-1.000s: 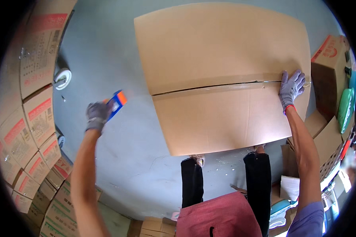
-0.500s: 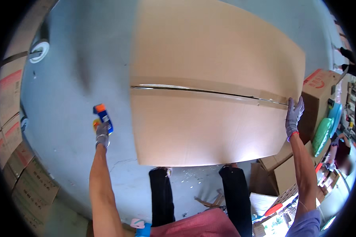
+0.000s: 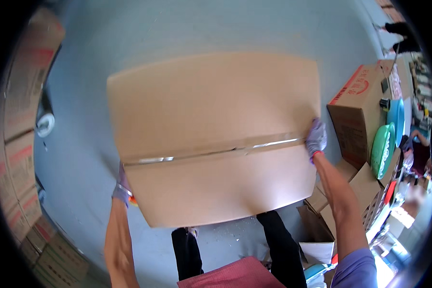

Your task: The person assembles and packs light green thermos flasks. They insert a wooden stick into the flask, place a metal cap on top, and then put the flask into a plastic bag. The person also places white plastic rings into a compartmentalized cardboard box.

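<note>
A large brown cardboard box [image 3: 216, 108] is in front of me, with shiny tape [image 3: 269, 143] along the seam across its top. My left hand [image 3: 123, 185] is against its left side, with the fingers partly hidden. A yellow-and-orange bit of the tape dispenser [image 3: 133, 201] shows beside that hand; the rest is out of sight behind the carton. On the right edge, at the end of the seam, my gloved right hand [image 3: 317, 136] grips the box.
Stacked cartons [image 3: 21, 165] line the left side. To the right are a printed carton [image 3: 353, 125], a green basket [image 3: 383, 150], a blue basin [image 3: 396, 117] and opened cardboard [image 3: 321, 216]. Another person [image 3: 420, 158] is at the far right.
The box has shifted left and toward me and turned slightly. My left hand, with the tape dispenser, has come from apart to the box's left side. My right hand stays on its right edge.
</note>
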Tool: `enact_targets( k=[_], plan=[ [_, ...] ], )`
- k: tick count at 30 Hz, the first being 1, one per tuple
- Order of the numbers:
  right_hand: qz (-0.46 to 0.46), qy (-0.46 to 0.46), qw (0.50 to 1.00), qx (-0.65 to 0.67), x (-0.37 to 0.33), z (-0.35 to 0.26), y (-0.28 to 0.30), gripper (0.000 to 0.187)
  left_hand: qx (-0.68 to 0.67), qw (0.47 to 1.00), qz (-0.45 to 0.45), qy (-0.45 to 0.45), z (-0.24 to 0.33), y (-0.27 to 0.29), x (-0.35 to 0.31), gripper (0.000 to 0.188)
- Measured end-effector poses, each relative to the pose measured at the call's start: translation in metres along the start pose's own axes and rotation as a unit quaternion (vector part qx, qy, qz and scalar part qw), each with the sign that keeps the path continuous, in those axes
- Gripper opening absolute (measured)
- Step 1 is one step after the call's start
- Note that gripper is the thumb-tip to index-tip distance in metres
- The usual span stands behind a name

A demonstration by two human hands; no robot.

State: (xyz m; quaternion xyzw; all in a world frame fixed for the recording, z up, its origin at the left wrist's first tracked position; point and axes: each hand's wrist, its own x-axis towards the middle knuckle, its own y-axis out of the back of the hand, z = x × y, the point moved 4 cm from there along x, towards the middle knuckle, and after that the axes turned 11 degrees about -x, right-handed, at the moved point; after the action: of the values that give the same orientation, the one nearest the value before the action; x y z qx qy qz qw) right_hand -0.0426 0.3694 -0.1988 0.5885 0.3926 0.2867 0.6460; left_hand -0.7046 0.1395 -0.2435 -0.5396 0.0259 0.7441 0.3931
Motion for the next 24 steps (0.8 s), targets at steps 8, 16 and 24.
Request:
enact_targets(
  k=[8,16,24],
  plan=[
    [-0.086,0.069,0.994,0.027,0.048,0.045,0.005,0.038,0.155,0.984,0.059,-0.07,0.005,-0.151,-0.18,0.054],
    [-0.198,0.043,0.948,0.246,0.114,0.094,-0.018,0.044,0.235,0.933,0.177,-0.205,0.047,-0.167,-0.107,0.048],
    [-0.309,0.001,0.856,0.413,0.104,0.111,0.012,0.054,0.244,0.942,0.157,-0.167,-0.001,-0.12,-0.117,0.061]
  ],
)
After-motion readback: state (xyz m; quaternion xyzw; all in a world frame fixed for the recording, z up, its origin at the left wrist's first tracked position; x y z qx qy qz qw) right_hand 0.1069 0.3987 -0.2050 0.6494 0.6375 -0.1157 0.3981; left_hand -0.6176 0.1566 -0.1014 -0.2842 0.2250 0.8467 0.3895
